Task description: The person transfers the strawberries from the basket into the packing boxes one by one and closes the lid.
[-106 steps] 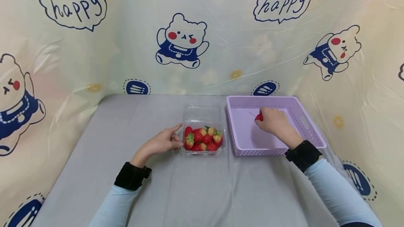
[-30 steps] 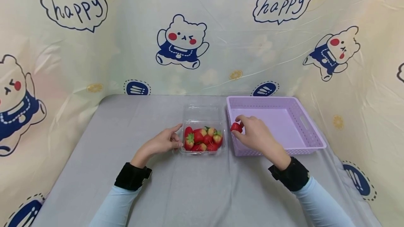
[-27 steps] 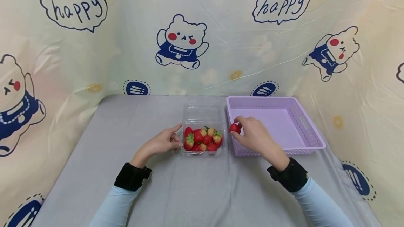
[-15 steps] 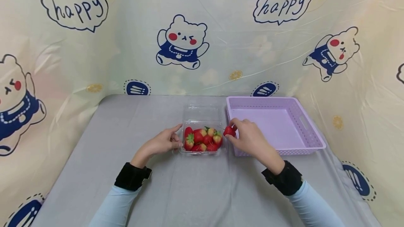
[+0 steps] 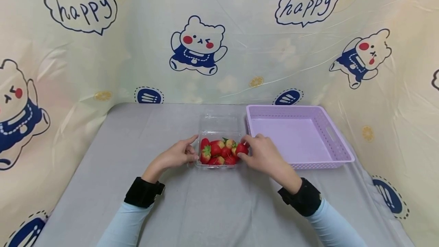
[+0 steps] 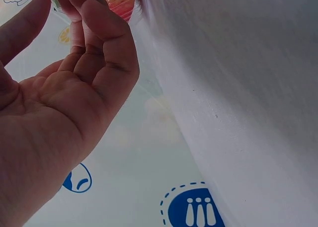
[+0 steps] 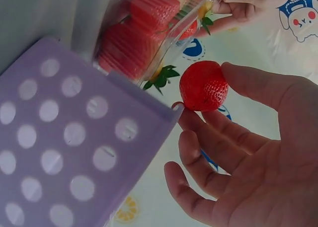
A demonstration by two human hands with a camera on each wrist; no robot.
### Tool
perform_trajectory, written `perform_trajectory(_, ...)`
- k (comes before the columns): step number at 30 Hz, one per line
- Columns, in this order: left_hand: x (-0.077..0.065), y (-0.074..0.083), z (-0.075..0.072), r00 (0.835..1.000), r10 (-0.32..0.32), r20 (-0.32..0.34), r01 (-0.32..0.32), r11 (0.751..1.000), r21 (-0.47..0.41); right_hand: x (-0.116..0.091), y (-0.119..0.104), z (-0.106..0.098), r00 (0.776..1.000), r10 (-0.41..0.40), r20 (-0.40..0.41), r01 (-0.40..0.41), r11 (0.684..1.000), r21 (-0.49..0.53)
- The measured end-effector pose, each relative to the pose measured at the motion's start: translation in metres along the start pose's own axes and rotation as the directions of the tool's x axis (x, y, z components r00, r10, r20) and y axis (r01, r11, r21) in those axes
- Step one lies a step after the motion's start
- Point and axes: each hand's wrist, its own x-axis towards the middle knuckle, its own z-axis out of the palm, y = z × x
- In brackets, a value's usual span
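Observation:
A clear plastic box [image 5: 219, 166] of red strawberries [image 5: 216, 148] stands on the table, its lid [image 5: 221, 123] tipped back. My left hand [image 5: 175, 154] is at the box's left wall, index finger and thumb spread along it and the other fingers bent. In the left wrist view the hand [image 6: 69, 88] reaches the box [image 6: 119, 1] at the top. My right hand [image 5: 264, 155] pinches a round red fruit [image 5: 242, 149] between thumb and fingers over the box's right edge. The right wrist view shows this fruit [image 7: 203, 86] with dimpled skin; the hand's lower fingers [image 7: 191, 192] are loosely bent.
A purple basket [image 5: 302, 164] with a perforated wall stands right of the box, close beside it. Its wall [image 7: 59, 132] fills the left of the right wrist view. A grey cloth [image 5: 219, 205] covers the table; a printed curtain [image 5: 247, 48] hangs behind.
My right hand has carried the round red fruit leftward, from inside the purple basket over its left rim to the box. Left hand, box and basket have stayed put.

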Motion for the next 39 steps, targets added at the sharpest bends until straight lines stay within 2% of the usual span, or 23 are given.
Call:
perform_trajectory(13, -0.001, 0.002, -0.001, 1.000, -0.006, -0.006, 0.006, 1.000, 0.006, 0.000, -0.018, 0.018, 0.998, -0.063, 0.023, 0.065, 0.996, -0.057)
perform_trajectory(23, 0.001, 0.003, -0.001, 1.000, -0.018, -0.009, 0.018, 1.000, 0.017, 0.006, -0.021, 0.033, 0.995, -0.058, 0.085, 0.060, 0.998, -0.026)
perform_trajectory(39, 0.000, -0.001, -0.001, 1.000, -0.009, -0.006, 0.009, 1.000, 0.015, 0.009, -0.024, 0.051, 0.992, -0.094, 0.087, 0.097, 0.995, -0.023)
